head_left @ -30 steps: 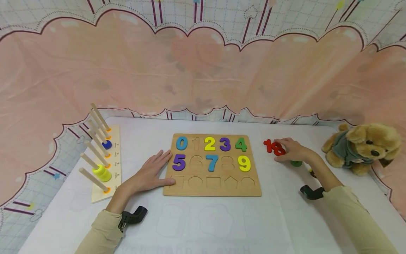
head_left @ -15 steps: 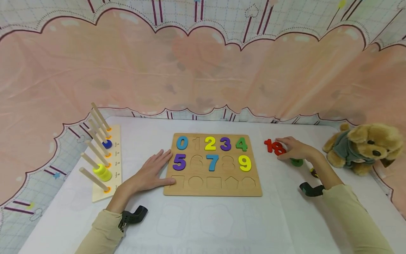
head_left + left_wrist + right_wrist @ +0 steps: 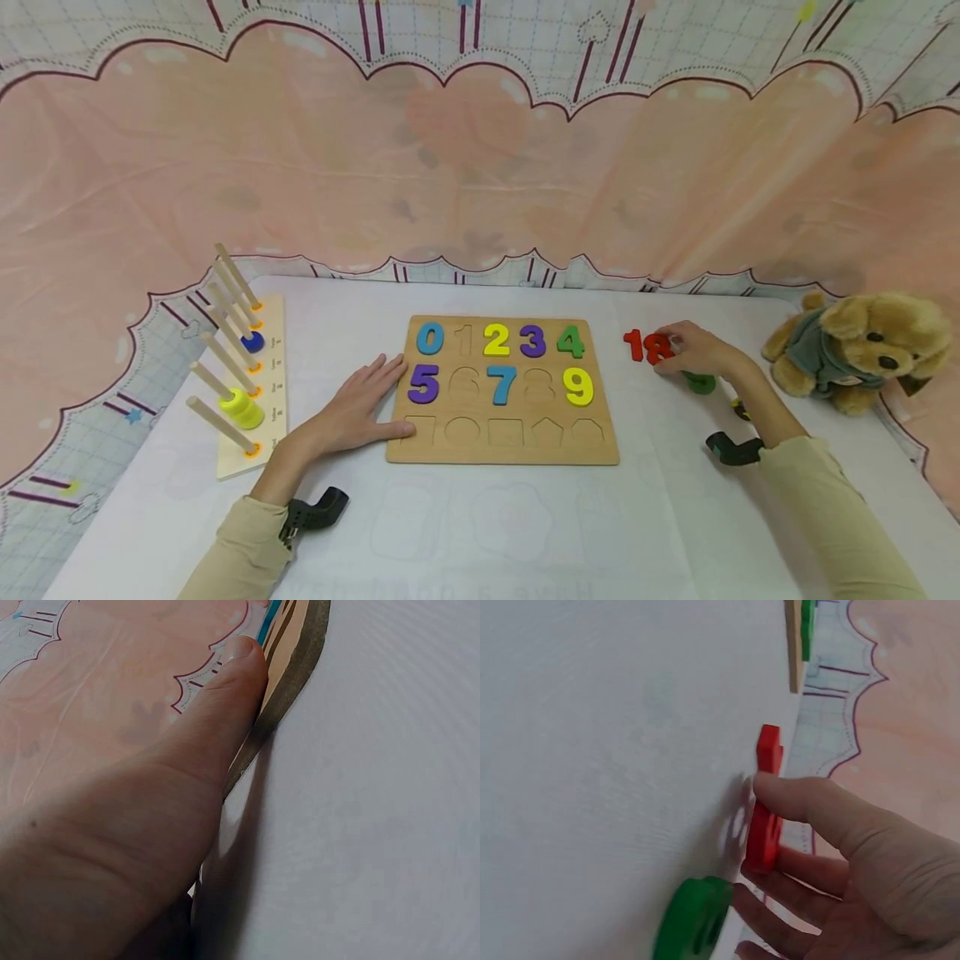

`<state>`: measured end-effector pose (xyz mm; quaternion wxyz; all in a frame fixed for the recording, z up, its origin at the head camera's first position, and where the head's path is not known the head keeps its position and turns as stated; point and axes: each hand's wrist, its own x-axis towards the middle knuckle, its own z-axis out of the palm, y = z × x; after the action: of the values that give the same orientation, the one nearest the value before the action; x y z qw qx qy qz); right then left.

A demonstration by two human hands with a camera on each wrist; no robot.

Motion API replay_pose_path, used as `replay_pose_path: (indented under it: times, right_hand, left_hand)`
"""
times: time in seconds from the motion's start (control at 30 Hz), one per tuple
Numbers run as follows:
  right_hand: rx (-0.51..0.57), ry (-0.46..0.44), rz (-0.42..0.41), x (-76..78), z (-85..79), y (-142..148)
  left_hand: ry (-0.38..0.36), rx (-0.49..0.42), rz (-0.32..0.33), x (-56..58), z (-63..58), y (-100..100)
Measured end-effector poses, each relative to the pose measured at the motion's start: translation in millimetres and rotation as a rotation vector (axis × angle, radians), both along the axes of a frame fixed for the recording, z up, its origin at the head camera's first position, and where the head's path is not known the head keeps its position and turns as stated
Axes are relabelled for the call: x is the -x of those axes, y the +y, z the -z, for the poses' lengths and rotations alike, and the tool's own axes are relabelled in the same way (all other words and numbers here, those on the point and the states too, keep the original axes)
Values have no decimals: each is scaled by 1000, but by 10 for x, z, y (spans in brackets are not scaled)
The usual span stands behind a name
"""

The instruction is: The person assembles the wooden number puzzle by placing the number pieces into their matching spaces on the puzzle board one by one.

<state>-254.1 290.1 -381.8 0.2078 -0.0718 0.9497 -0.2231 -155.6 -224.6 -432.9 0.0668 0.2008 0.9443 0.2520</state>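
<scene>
My left hand point(image 3: 356, 410) lies with fingers extended at the left edge of a wooden number puzzle board point(image 3: 502, 455); its thumb point(image 3: 240, 667) touches the board's rim in the left wrist view. To the right of the board, my right hand point(image 3: 701, 350) pinches a red number 8 point(image 3: 657, 348) between thumb and fingers. In the right wrist view this red 8 point(image 3: 760, 840) looks tilted up from the cloth. A red number 1 point(image 3: 633, 345) is just left of it. Below the right hand is a green piece point(image 3: 701, 384), partly hidden.
Coloured numbers, among them a blue 7 point(image 3: 501, 385), sit in the board, beside several bare recesses. A peg stand point(image 3: 273, 408) with yellow and blue rings is at left. A plush dog point(image 3: 870, 350) sits at right, and a small yellow-black piece point(image 3: 740, 408) lies by the right forearm.
My right hand has risen slightly, and the red 8 has turned more upright beside the red 1. The left hand has stayed on the board.
</scene>
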Motion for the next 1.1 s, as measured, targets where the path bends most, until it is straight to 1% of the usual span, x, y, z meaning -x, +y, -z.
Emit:
replay_pose_path:
  times: [0.13,0.23,0.37,0.47,0.53,0.63,0.8,0.93,1.03,1.1]
  right_hand:
    - [0,147,31,-17,-27,-77]
    - [39,254,31,-84,-51,-198]
    - [122,347,10,-240,-89,-445]
    - [179,394,-30,-346,-101,-665]
    - [213,399,-71,-406,-92,-824]
    - [234,366,-130,-480,-62,-1059]
    - [231,302,-202,-548,3,-1372]
    - [173,278,-240,-557,71,-1500]
    - [124,266,-251,-563,105,-1545]
    - [110,263,-249,-566,108,-1560]
  left_hand:
    - [-27,-6,-10,-9,0,1]
    - [-27,-10,-8,-11,2,0]
    - [-7,-16,-2,-5,2,1]
    - [-2,-19,-1,0,0,0]
    - [-4,-16,-2,0,-3,-3]
    - [-12,-10,-2,-2,-9,-4]
    - [-1,-6,0,1,-17,-5]
    - [9,-10,6,4,-14,-4]
    - [4,-10,9,4,-13,3]
    - [4,-8,9,4,-15,5]
